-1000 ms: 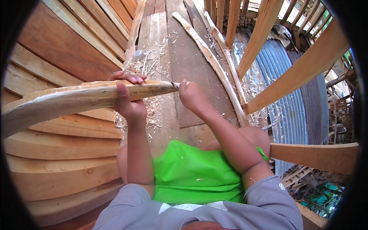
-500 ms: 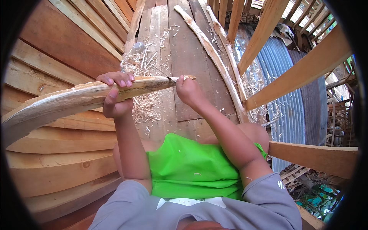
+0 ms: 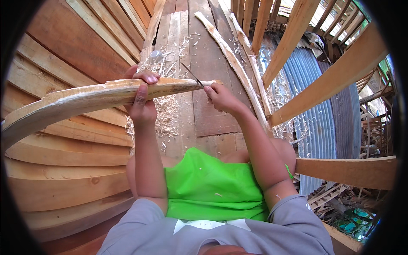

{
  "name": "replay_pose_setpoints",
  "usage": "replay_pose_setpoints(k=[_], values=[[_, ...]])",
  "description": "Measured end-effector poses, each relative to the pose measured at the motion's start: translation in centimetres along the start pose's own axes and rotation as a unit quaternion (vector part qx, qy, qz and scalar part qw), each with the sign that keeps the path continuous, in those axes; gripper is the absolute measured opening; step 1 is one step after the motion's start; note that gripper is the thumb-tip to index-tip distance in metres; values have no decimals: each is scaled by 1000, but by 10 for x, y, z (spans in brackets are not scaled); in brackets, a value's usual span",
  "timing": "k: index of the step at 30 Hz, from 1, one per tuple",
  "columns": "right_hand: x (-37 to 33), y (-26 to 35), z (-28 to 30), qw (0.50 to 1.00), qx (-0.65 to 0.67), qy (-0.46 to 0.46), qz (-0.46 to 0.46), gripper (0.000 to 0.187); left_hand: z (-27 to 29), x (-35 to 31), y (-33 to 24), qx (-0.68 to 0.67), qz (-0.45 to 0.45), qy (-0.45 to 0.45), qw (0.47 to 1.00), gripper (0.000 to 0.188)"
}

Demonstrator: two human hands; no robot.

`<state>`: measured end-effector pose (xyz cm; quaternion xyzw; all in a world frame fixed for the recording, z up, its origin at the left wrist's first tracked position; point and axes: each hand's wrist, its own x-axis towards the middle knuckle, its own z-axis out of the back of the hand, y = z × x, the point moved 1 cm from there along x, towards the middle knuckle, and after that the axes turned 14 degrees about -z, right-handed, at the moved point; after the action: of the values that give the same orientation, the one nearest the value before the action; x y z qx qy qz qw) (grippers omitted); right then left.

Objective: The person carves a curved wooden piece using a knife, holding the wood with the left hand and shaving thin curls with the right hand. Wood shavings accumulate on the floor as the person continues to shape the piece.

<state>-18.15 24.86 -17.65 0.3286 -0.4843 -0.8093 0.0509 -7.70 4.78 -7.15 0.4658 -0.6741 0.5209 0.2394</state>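
A long, curved piece of pale wood (image 3: 85, 98) reaches from the left rim across to the front of me, narrowing to a thin end on the right. Its bark-free side shows rough, shaved edges. My left hand (image 3: 143, 102) is wrapped round it, thumb on the near side and fingers over the top. In my right hand (image 3: 223, 99) is the handle of a knife (image 3: 191, 73), mostly hidden by my closed fingers. The thin dark blade crosses the wood close to its narrow end and points away to the upper left.
Wood shavings (image 3: 166, 114) litter the plank floor (image 3: 214, 106), near a small clear cup (image 3: 156, 55). Two peeled poles (image 3: 231, 57) lie to the right. A plank wall (image 3: 63, 148) stands close on my left; wooden posts (image 3: 327, 76) and corrugated metal sheets (image 3: 312, 106) are on the right.
The wood and my left hand have shifted slightly right. My right hand has moved right and a little down, and the knife blade now stands more steeply across the wood.
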Motion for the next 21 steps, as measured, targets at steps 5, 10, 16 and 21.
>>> replay_pose_setpoints(k=[5,10,16,21], values=[[0,4,-6,999,26,-11,-21,40,4,0,2,-48,-3,7,999,20],[-16,19,-3,998,45,-13,-47,39,10,0,1,-71,-7,54,996,12],[5,-8,8,996,43,-20,77,32,6,3,-2,-100,2,50,994,9],[7,-13,2,987,109,-52,-106,39,-11,-3,-8,-112,8,35,993,9]])
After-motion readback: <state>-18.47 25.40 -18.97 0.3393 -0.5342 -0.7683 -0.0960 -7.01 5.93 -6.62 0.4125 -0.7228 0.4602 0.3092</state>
